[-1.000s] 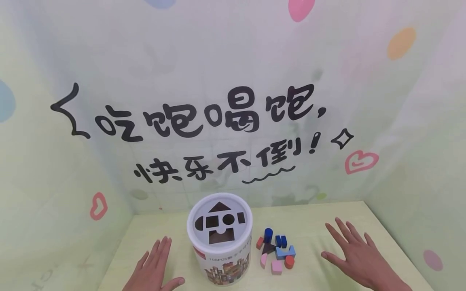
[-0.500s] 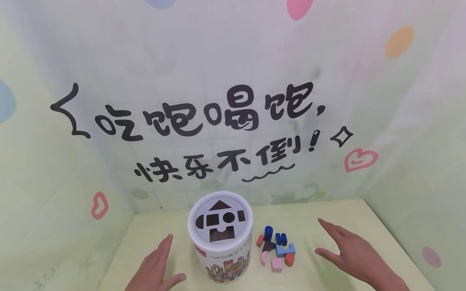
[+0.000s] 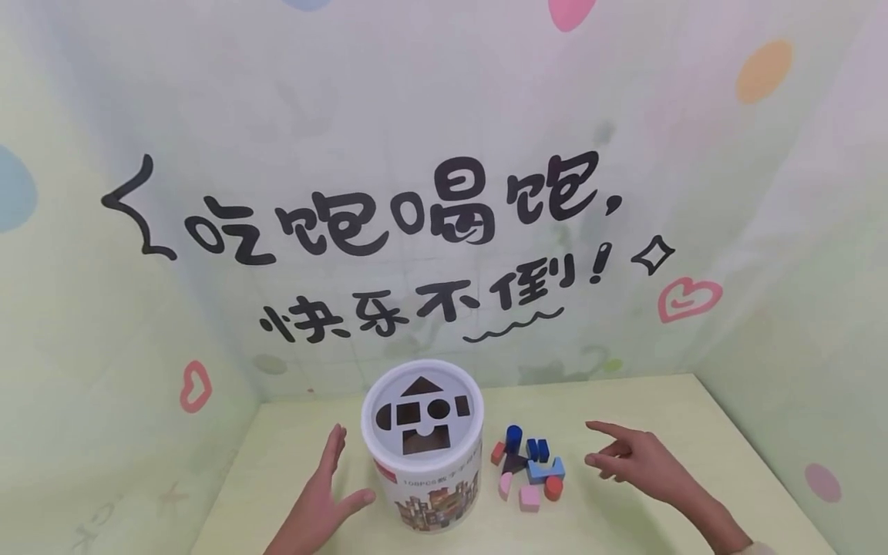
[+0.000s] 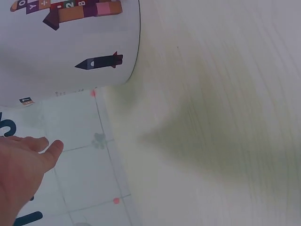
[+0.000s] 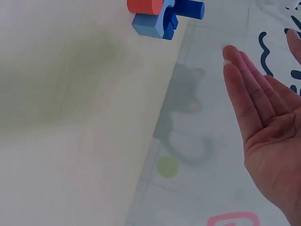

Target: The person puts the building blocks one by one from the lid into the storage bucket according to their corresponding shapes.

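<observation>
A white cylindrical bucket (image 3: 428,455) stands on the table, its lid (image 3: 425,385) cut with a triangle, square, circle and other shaped holes. My left hand (image 3: 322,493) is beside the bucket's left side, thumb toward it, holding nothing; in the left wrist view a gap shows between hand and bucket. To the bucket's right lies a group of blocks: a light blue notched block (image 3: 546,470), a red cylinder (image 3: 553,488), a pink cube (image 3: 529,498), a dark blue cylinder (image 3: 513,438) and several others. Right of them hovers my right hand (image 3: 641,462), palm facing inward, fingers mostly extended, nothing held.
A pale wooden table (image 3: 624,408) carries everything. Behind it rises a printed cloth wall (image 3: 388,139) with black lettering, and more cloth closes in both sides.
Both hands have moved inward: the left toward the bucket, the right toward the blocks. Each has turned from palm-down to palm-inward. Bucket and blocks stay in place.
</observation>
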Available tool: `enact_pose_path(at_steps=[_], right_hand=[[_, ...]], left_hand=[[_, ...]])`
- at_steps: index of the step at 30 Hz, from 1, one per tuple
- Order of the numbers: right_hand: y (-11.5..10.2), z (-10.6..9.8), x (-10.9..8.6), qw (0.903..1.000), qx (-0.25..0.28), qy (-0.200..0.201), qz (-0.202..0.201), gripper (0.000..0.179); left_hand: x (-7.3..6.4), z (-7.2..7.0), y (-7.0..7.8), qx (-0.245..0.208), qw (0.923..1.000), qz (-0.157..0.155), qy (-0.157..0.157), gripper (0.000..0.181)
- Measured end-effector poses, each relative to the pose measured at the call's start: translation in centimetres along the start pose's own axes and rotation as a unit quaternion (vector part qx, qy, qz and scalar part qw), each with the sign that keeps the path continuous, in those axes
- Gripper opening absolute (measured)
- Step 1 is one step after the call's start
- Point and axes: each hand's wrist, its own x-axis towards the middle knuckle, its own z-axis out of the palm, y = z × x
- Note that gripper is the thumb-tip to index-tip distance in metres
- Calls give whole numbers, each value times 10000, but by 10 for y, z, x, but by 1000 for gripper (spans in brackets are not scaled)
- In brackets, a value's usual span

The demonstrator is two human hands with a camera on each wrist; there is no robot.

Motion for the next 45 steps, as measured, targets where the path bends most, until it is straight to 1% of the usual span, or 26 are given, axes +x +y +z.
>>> enact_pose_path(at_steps=[3,5,7,10,14,19,22,29,32,39,42,45], right_hand=[[10,3,5,9977,640,-83,229,66],[15,5,8,9945,967,-121,374,67],[19,8,9,9918,1163,-149,507,68],[22,14,12,9915,1135,-170,609,68],[26,23,15,9932,927,-195,679,66],[34,33,20,9927,936,-297,698,62],[38,38,23,9916,1005,-352,733,60],[48,57,23,9877,1165,-481,923,57],[51,65,25,9862,1254,-532,940,57],[49,76,27,9863,1170,-540,1031,49],[47,79,29,9863,1131,-521,1077,47],[47,81,31,9870,1116,-477,1053,46]], left_hand=[[5,4,1,-477,9989,36,16,105],[7,7,1,-889,9960,35,15,103],[8,9,1,-1256,9921,67,3,100],[10,12,1,-1638,9864,128,-48,96],[11,15,-1,-1804,9833,65,-234,91],[13,19,-5,-1980,9791,43,-464,91],[14,20,-5,-1958,9793,98,-503,93],[13,20,-2,-1918,9798,330,-452,103],[14,22,-4,-1854,9812,343,-424,107],[19,27,-4,-1677,9837,529,-378,115],[21,30,-4,-1695,9830,631,-318,119],[24,32,-3,-1775,9804,807,-281,124]])
